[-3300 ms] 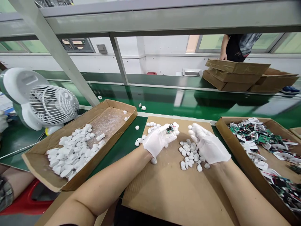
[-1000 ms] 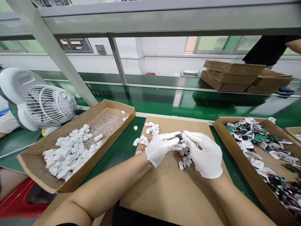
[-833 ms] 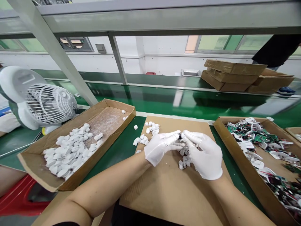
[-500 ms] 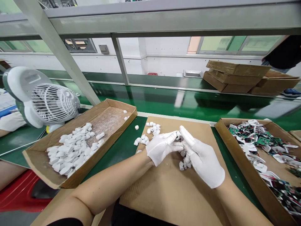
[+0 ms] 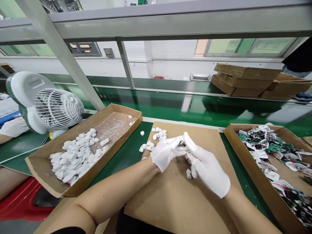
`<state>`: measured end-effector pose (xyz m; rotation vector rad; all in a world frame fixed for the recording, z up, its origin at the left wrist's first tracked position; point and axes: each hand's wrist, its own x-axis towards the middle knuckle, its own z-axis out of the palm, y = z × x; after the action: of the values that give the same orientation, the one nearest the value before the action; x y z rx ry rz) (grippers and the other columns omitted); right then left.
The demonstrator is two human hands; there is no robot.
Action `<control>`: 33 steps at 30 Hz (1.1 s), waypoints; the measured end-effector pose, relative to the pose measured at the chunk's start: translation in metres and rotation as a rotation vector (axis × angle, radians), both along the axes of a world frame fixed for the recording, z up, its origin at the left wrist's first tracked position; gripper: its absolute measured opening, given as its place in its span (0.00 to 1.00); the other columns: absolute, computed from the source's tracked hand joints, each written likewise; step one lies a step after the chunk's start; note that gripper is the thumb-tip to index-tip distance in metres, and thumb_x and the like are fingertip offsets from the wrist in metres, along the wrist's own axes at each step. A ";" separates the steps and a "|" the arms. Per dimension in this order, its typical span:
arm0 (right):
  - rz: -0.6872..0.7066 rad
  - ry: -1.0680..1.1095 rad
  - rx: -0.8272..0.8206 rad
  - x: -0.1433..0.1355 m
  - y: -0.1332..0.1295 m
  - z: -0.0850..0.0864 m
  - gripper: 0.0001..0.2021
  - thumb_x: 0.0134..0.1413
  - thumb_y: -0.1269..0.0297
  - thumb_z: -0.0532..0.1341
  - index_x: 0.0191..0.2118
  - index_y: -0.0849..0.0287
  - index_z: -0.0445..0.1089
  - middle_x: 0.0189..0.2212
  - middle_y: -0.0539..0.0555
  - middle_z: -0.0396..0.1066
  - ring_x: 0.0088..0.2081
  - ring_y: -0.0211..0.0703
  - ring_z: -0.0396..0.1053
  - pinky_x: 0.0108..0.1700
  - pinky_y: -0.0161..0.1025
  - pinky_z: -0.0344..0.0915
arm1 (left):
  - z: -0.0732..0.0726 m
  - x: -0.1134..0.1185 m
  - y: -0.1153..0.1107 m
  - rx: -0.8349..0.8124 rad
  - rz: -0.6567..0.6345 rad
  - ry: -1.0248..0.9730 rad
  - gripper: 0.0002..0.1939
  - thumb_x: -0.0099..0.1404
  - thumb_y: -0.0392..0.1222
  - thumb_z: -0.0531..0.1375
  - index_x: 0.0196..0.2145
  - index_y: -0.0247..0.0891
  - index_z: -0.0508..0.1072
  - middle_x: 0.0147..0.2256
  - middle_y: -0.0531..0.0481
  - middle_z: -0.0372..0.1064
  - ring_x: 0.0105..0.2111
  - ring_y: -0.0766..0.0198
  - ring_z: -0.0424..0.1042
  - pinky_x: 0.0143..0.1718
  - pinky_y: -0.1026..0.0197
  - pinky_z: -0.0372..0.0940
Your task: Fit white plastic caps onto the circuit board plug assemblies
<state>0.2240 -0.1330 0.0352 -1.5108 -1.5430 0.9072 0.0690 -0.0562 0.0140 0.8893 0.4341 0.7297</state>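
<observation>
My left hand (image 5: 167,152) and my right hand (image 5: 207,167), both in white gloves, meet over a brown cardboard sheet (image 5: 170,198). Their fingers are bent together around a small white piece (image 5: 182,143), mostly hidden by the fingertips. Under my right hand's fingers lie a few more small white pieces (image 5: 188,174), partly covered. Beyond my left hand, a loose group of white pieces (image 5: 159,133) rests on the sheet's far left corner, and others (image 5: 146,147) spill over its left edge.
At left, a shallow cardboard tray (image 5: 117,143) holds a heap of white pieces (image 5: 75,156); a white fan (image 5: 56,104) stands behind it. Another cardboard tray (image 5: 251,182) at right holds circuit boards with white housings (image 5: 275,146). Cardboard boxes (image 5: 246,79) sit farther back. Another person's gloved hand (image 5: 14,126) shows far left.
My right hand has shifted slightly left and inward, its fingers now closer to my left fingertips. It covers more of the white pieces beneath it. The view has tilted slightly.
</observation>
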 end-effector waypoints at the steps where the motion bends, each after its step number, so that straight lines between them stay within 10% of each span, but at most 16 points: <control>1: 0.006 0.138 -0.086 0.004 0.001 0.004 0.29 0.59 0.58 0.55 0.66 0.56 0.59 0.11 0.43 0.58 0.14 0.37 0.60 0.23 0.39 0.69 | 0.002 -0.001 0.000 -0.005 -0.032 -0.018 0.16 0.64 0.51 0.62 0.41 0.35 0.75 0.45 0.41 0.72 0.46 0.54 0.73 0.48 0.56 0.66; 5: -0.056 0.447 -0.249 0.015 0.006 0.015 0.37 0.56 0.47 0.61 0.67 0.57 0.58 0.08 0.39 0.49 0.10 0.39 0.57 0.12 0.35 0.59 | 0.005 -0.001 -0.003 -0.045 -0.082 -0.029 0.14 0.63 0.50 0.63 0.39 0.35 0.74 0.43 0.42 0.71 0.46 0.54 0.73 0.45 0.58 0.66; 8: -0.185 0.420 -0.256 0.009 0.009 0.015 0.36 0.50 0.46 0.66 0.63 0.57 0.65 0.12 0.44 0.62 0.11 0.40 0.61 0.08 0.32 0.53 | 0.002 0.002 -0.006 -0.057 -0.070 0.062 0.15 0.60 0.47 0.66 0.42 0.35 0.75 0.44 0.41 0.71 0.44 0.53 0.74 0.49 0.51 0.66; 13: -0.283 0.292 -0.165 -0.005 0.005 0.012 0.17 0.50 0.52 0.67 0.45 0.53 0.79 0.48 0.58 0.75 0.13 0.35 0.67 0.07 0.33 0.57 | 0.007 0.004 -0.009 -0.116 -0.080 0.017 0.13 0.64 0.47 0.63 0.38 0.32 0.76 0.42 0.40 0.72 0.43 0.54 0.73 0.53 0.45 0.64; 20: -0.263 0.273 -0.134 -0.002 0.004 0.013 0.35 0.52 0.52 0.66 0.65 0.51 0.61 0.19 0.48 0.74 0.11 0.40 0.65 0.06 0.32 0.56 | 0.006 0.001 -0.003 -0.170 -0.021 -0.053 0.13 0.65 0.48 0.62 0.39 0.36 0.76 0.44 0.43 0.72 0.43 0.56 0.73 0.51 0.49 0.66; 27: -0.282 0.187 -0.008 -0.001 0.002 0.014 0.14 0.54 0.52 0.64 0.40 0.54 0.81 0.51 0.58 0.74 0.13 0.35 0.68 0.07 0.33 0.61 | -0.004 0.004 -0.005 -0.070 -0.009 0.015 0.22 0.59 0.46 0.68 0.50 0.37 0.75 0.48 0.40 0.73 0.47 0.51 0.73 0.55 0.46 0.65; 33: -0.227 0.172 -0.006 0.001 0.003 0.009 0.14 0.55 0.54 0.63 0.44 0.52 0.80 0.48 0.56 0.76 0.14 0.38 0.69 0.10 0.38 0.66 | -0.007 0.004 -0.006 -0.019 0.011 0.085 0.24 0.54 0.44 0.71 0.48 0.37 0.76 0.49 0.41 0.72 0.49 0.50 0.72 0.56 0.46 0.63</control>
<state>0.2254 -0.1304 0.0444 -1.5339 -1.2203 0.8844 0.0731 -0.0619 0.0068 0.9030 0.5208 0.6985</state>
